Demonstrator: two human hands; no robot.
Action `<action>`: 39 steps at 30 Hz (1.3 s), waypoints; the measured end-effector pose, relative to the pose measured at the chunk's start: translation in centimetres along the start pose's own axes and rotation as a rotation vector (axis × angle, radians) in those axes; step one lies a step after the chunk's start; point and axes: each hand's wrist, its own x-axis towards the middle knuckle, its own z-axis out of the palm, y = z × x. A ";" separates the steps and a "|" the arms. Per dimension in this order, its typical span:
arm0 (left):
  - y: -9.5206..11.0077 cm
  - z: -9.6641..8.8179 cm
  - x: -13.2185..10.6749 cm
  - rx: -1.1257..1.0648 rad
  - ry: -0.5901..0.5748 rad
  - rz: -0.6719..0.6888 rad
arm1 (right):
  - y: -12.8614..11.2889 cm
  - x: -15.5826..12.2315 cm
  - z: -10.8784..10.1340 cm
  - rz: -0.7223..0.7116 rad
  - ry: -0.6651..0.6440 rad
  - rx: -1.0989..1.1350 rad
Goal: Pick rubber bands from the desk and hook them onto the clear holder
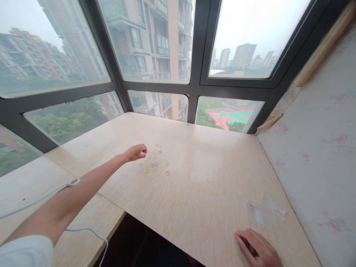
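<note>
the thin round rings (160, 152) lie scattered on the table (194, 193), just right of my left grip (136, 152), the nearer hand; its fingers curl nearly together, whether on anything i can't tell. my right grip (260, 246) sits well apart, loosely curled, its inside hidden.

Small thin rings (155, 152) lie flat in a loose scatter on the pale tabletop (194, 193), some bunched close together. Most look pale or yellowish; a red ring (167, 173) lies apart at the near right edge.
</note>
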 end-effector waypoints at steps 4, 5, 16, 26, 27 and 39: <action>4.2 -0.9 0.8 -0.075 0.073 0.079 | -0.5 0.2 -0.2 0.034 -0.010 -0.021; 5.6 -1.1 1.0 -0.114 0.096 0.108 | -0.6 0.3 -0.3 0.047 -0.017 -0.028; 25.8 -0.8 2.6 -0.411 0.104 0.560 | -1.6 0.8 -1.0 0.164 -0.046 -0.002; 39.4 5.5 4.5 -0.310 0.068 0.774 | -1.5 0.8 -1.4 0.268 -0.008 0.105; 40.0 5.9 4.5 -0.308 0.065 0.778 | -1.5 0.8 -1.4 0.278 -0.001 0.115; 40.2 7.8 4.6 -0.276 0.061 0.773 | -1.2 0.7 -1.5 0.314 0.007 0.164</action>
